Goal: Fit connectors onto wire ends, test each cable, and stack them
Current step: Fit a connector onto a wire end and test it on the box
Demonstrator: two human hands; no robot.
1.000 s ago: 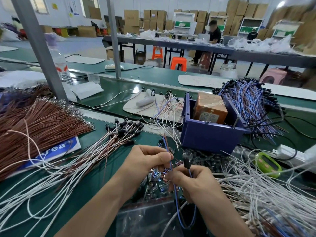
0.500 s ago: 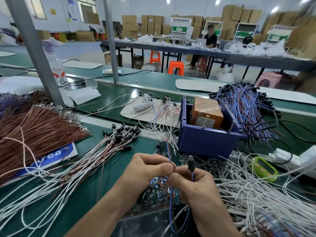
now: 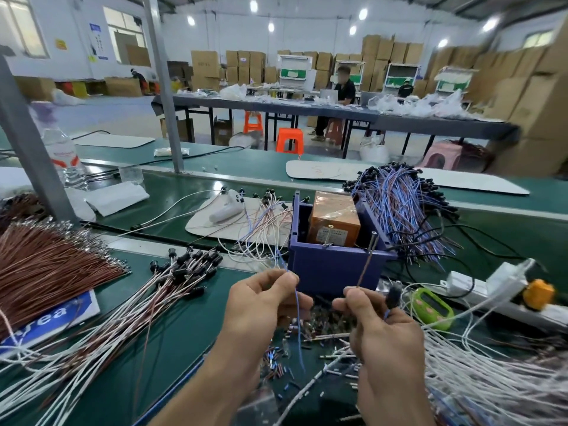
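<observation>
We pinch the blue wire (image 3: 297,315) upright in our left hand (image 3: 264,305), fingers clamped, the connector (image 3: 393,295) gripped just right in our right hand (image 3: 381,330).

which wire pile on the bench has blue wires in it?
The bundle behind and right of the blue bin: the blue-and-pink wire bundle. The far-left pile is brown; the near-right pile is mostly white.
</observation>
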